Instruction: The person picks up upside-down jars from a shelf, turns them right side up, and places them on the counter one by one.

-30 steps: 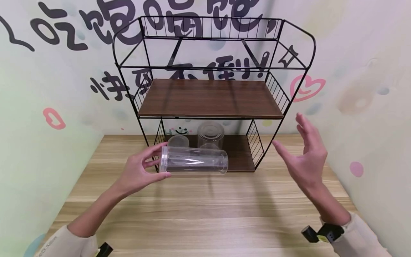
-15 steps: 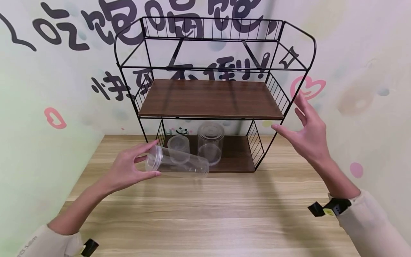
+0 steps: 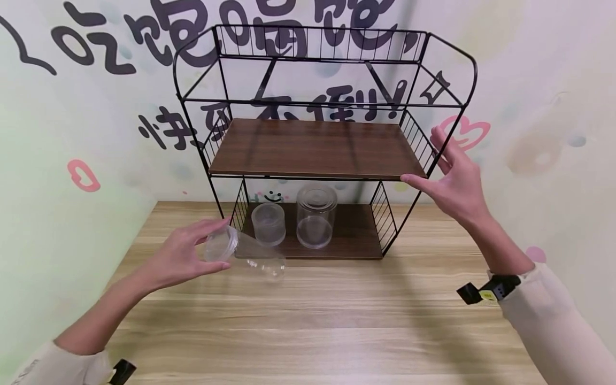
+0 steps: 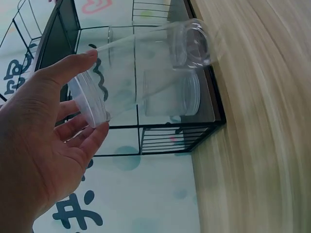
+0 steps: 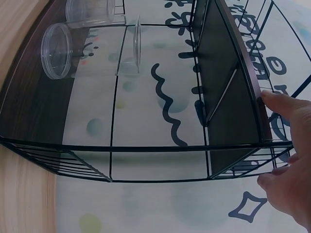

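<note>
My left hand [image 3: 180, 258] grips a tall clear plastic jar [image 4: 141, 73] by its lidded end, thumb and fingers on opposite sides of the lid [image 4: 90, 99]. The jar slants, its base [image 3: 274, 267] lower and to the right, in front of the rack's lower shelf. My right hand [image 3: 457, 184] is at the right side of a black wire rack [image 3: 323, 102]. Its thumb rests on the front corner of the brown middle shelf [image 3: 317, 149], while the fingers reach round the side wires. In the right wrist view the thumb touches that shelf's edge.
On the dark lower shelf [image 3: 356, 230] stand a short clear jar [image 3: 268, 224] and a larger clear jar [image 3: 315, 216]. The rack stands on a wooden table [image 3: 308, 321] against a wall [image 3: 539, 133] with black lettering.
My left hand has carried the jar leftward, and its base has tilted down. My right hand has moved up and in from beside the rack to its side and middle shelf.
</note>
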The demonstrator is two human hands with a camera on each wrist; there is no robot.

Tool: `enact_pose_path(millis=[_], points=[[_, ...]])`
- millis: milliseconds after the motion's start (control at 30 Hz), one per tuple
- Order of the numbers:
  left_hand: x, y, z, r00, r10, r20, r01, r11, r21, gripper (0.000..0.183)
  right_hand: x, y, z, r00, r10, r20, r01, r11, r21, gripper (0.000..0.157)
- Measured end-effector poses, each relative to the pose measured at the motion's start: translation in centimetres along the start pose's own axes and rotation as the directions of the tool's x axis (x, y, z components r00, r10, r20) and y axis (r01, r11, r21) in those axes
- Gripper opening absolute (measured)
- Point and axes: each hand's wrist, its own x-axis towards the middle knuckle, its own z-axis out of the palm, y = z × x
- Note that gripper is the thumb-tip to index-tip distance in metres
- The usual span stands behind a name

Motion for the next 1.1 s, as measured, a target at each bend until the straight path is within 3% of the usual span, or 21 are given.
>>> enact_pose_path(millis=[233, 400, 567, 833, 1033, 1100], points=[[-0.2, 0.0, -1.4, 0.998, -0.034, 0.055, 0.028, 0.994, 0.109, 0.083, 0.5, 0.3, -0.1, 0.997, 0.036, 0.074, -0.039, 0.999, 0.033, 0.099], [-0.2, 0.1, -1.9, 0.992, -0.074, 0.099, 0.060, 0.988, 0.139, 0.081, 0.6, 0.3, -0.1, 0.995, 0.028, 0.093, -0.027, 0.999, -0.021, 0.100], [-0.2, -0.1, -2.5, 0.989, -0.084, 0.121, 0.062, 0.984, 0.169, 0.078, 0.7, 0.4, 0.2, 0.995, 0.024, 0.100, -0.020, 0.999, -0.045, 0.103], [-0.1, -0.4, -3.2, 0.986, -0.082, 0.142, 0.053, 0.979, 0.196, 0.078, 1.0, 0.7, 0.7, 0.996, 0.011, 0.087, -0.013, 1.000, 0.028, 0.103], [0.1, -0.4, -3.6, 0.983, -0.062, 0.171, 0.024, 0.976, 0.217, 0.078, 0.6, 0.5, 0.6, 0.998, 0.016, 0.068, -0.012, 0.998, -0.056, 0.103], [0.3, -0.4, -3.7, 0.980, -0.065, 0.187, 0.023, 0.975, 0.220, 0.078, 0.7, 0.5, 0.8, 0.998, 0.016, 0.069, -0.016, 1.000, -0.008, 0.103]])
